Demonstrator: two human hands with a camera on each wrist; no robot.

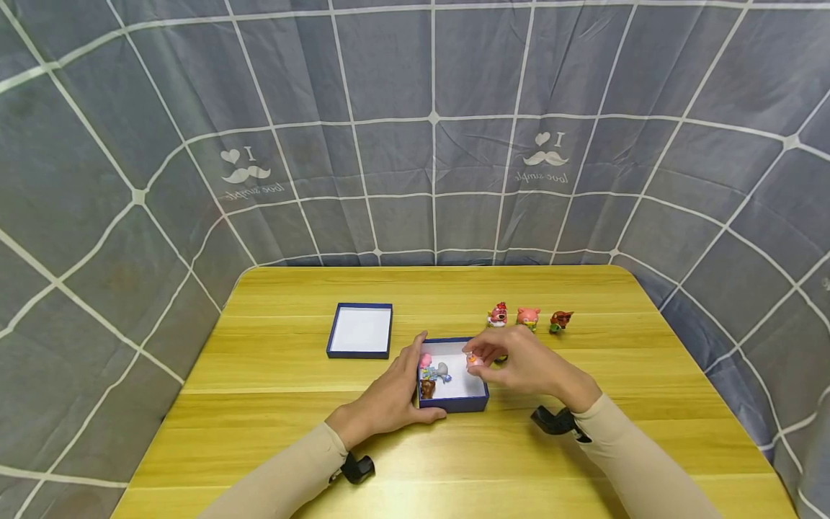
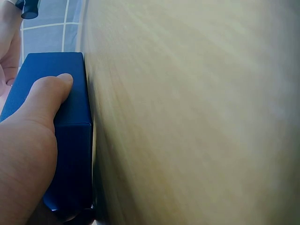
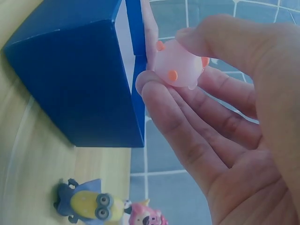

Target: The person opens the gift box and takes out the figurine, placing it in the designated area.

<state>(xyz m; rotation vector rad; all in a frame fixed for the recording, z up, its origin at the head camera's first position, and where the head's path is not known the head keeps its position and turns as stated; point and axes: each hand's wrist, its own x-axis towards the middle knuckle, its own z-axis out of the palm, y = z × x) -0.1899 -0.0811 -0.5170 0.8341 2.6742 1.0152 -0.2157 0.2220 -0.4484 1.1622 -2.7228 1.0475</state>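
A dark blue box (image 1: 454, 405) with a white inside stands on the table, its top uncovered. My left hand (image 1: 387, 395) grips its left end, the thumb (image 2: 51, 91) against the near wall and the fingers toward the far corner. Inside along the left lie a pink figurine (image 1: 425, 360), a grey-and-blue figurine (image 1: 442, 370) and a brown figurine (image 1: 428, 388). Over the box's right side, my right hand (image 1: 527, 360) pinches a small round pink toy figure (image 3: 177, 65) with orange feet between thumb and fingers. Its face is turned from the right wrist camera.
The box's lid (image 1: 360, 333) lies white side up at the left. Behind my right hand stand a red-and-pink figurine (image 1: 498, 315), a pink pig-like figurine (image 1: 528, 317) and a reddish-brown figurine (image 1: 560, 321). A yellow minion figurine (image 3: 91, 205) stands beside the box, mostly hidden in the head view.
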